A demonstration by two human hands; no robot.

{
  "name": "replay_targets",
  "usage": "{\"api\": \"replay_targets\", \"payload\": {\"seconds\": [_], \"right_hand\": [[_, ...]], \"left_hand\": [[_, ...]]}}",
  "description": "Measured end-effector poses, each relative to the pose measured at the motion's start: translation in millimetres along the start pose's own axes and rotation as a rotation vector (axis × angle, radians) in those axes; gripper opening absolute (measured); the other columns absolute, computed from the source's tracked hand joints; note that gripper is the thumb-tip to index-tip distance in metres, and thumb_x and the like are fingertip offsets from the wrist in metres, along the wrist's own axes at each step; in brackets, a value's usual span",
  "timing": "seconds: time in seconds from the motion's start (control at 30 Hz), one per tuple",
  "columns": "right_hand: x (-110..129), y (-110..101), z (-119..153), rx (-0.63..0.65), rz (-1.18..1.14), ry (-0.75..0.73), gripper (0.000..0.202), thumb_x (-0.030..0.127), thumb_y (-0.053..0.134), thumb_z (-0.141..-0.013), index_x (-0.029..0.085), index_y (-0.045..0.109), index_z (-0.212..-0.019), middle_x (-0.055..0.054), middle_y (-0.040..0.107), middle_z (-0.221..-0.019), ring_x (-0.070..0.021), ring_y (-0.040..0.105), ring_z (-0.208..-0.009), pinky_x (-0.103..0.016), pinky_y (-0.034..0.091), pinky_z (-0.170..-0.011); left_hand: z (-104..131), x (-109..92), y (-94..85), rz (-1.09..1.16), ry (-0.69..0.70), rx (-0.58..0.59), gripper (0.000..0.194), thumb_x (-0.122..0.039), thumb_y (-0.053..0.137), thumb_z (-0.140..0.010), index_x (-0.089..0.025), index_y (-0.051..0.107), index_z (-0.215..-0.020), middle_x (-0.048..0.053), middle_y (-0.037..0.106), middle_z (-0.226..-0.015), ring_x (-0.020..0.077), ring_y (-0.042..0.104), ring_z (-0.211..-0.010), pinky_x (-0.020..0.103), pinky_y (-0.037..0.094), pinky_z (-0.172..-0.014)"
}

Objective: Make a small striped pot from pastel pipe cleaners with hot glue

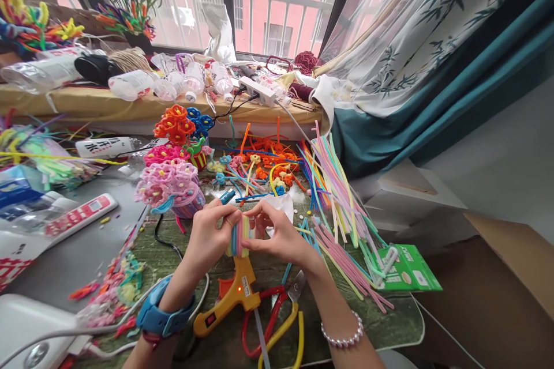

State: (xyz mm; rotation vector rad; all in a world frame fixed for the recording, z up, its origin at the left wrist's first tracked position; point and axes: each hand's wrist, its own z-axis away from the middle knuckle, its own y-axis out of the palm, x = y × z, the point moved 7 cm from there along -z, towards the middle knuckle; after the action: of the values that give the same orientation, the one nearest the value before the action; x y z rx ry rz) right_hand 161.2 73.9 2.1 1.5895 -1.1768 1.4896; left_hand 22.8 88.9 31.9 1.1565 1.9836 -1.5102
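Observation:
Between my two hands, above the green table, is a small striped piece (pixel 237 237) in pastel blue, pink and yellow. My left hand (pixel 213 232) pinches its left side, thumb and fingers closed on it. On its right side, my right hand (pixel 277 233) grips it with thumb and fingertips. Just below lies a yellow glue gun (pixel 234 294) with a lit red light, its front end partly hidden behind the piece. Red-handled and yellow-handled cutting tools (pixel 277 323) rest to the right of the glue gun.
Pipe-cleaner flower pots (pixel 171 184) stand at the back left. Loose pastel pipe cleaners (pixel 337 196) spread at the right beside a green packet (pixel 409 268). A power strip (pixel 257 91) and bottles lie on the sill. Cables run at the left near a white device (pixel 34 323).

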Motion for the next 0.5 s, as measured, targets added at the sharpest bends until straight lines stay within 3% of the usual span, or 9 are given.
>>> {"api": "replay_targets", "payload": {"seconds": [0.5], "right_hand": [[-1.4, 4.0, 0.1, 0.0, -0.024, 0.008, 0.047, 0.015, 0.076, -0.064, 0.022, 0.052, -0.103, 0.006, 0.052, -0.082, -0.0108, 0.046, -0.069, -0.024, 0.039, -0.066]], "left_hand": [[0.0, -5.6, -4.9, -0.03, 0.023, -0.033, 0.03, -0.029, 0.051, -0.085, -0.016, 0.068, -0.063, 0.0, 0.048, -0.058, 0.0135, 0.047, -0.058, 0.026, 0.034, -0.056]]}}
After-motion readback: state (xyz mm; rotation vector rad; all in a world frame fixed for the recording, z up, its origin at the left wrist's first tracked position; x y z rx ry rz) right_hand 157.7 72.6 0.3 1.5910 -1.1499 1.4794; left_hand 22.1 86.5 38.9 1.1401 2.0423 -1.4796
